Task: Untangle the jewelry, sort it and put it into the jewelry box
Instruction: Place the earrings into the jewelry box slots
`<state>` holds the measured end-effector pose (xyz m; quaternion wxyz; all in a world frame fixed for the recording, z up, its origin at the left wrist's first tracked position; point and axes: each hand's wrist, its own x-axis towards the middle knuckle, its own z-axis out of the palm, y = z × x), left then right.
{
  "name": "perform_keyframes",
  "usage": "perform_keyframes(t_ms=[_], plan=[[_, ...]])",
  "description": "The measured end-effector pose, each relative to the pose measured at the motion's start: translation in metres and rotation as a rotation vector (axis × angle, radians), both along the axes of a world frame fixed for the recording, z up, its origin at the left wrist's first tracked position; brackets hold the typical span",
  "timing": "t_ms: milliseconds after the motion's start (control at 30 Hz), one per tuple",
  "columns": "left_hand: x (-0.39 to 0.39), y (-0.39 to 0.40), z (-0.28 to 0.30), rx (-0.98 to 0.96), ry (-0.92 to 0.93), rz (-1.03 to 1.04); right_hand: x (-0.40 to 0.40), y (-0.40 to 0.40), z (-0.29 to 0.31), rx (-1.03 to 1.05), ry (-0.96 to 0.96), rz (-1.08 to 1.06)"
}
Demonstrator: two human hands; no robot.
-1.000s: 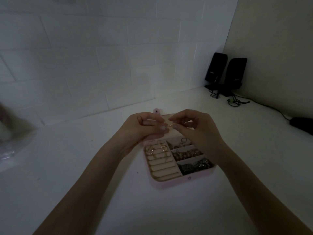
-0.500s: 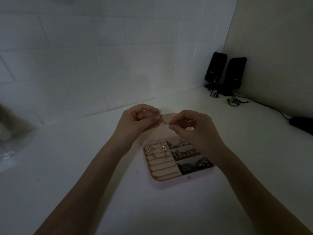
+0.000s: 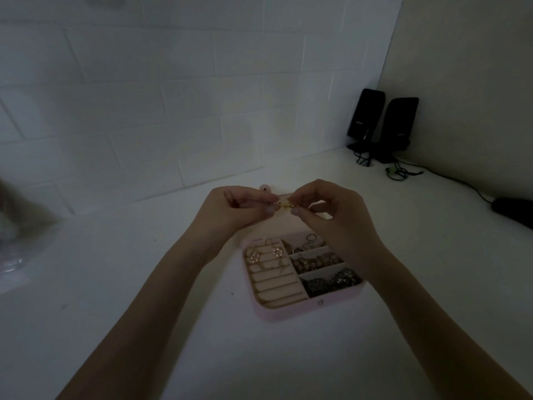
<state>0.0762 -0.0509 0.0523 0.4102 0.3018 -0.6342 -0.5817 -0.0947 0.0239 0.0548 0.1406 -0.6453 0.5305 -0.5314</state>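
Dim light, head view. Left hand (image 3: 236, 209) and right hand (image 3: 331, 217) are raised above the far edge of the open pink jewelry box (image 3: 291, 311), each pinching one end of a small gold piece (image 3: 284, 205) between thumb and fingertip. The piece looks like a short chain or clasp; too small and dark to say which.

Box sits on the white counter (image 3: 144, 284) just below the hands. Ring rolls at left carry flower earrings (image 3: 265, 254); three right-hand compartments hold rings, beads and dark chains.

Risks, as judged:
- Pulling the ends apart against a knot could tighten it or snap a link.
- A slip of either pinch would drop the piece, likely into the filled compartments, where it could re-tangle.
- Poor light makes a misread knot likely.
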Motion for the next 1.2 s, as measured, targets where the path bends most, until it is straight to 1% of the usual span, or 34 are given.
perform_keyframes(t_ms=[400,500,600,733,833,967,1067,1133,1200], plan=[[-0.002,0.001,0.0,-0.109,-0.007,0.04,0.002,0.0,-0.002,0.0,0.039,-0.072],[-0.002,0.001,-0.001,-0.13,0.001,0.046,0.002,0.0,-0.002,0.069,0.016,-0.081],[-0.002,0.0,-0.001,-0.165,-0.015,0.072,0.001,0.0,-0.002,0.14,-0.019,-0.045],[-0.001,0.0,-0.001,-0.227,-0.086,0.154,0.0,0.002,-0.002,0.151,-0.03,-0.015],[0.002,-0.003,-0.004,-0.367,-0.226,0.19,0.0,0.001,-0.004,0.125,0.047,-0.028],[0.01,-0.005,0.002,-0.409,-0.341,0.05,-0.003,0.0,-0.004,0.149,0.152,-0.027],[0.02,-0.005,0.01,-0.448,-0.455,-0.112,-0.004,0.004,0.001,0.263,0.267,0.09],[0.024,-0.005,0.011,-0.478,-0.517,-0.23,-0.002,0.007,0.003,0.33,0.31,0.171],[0.025,-0.006,0.009,-0.484,-0.576,-0.301,0.001,0.008,0.004,0.376,0.347,0.231]])
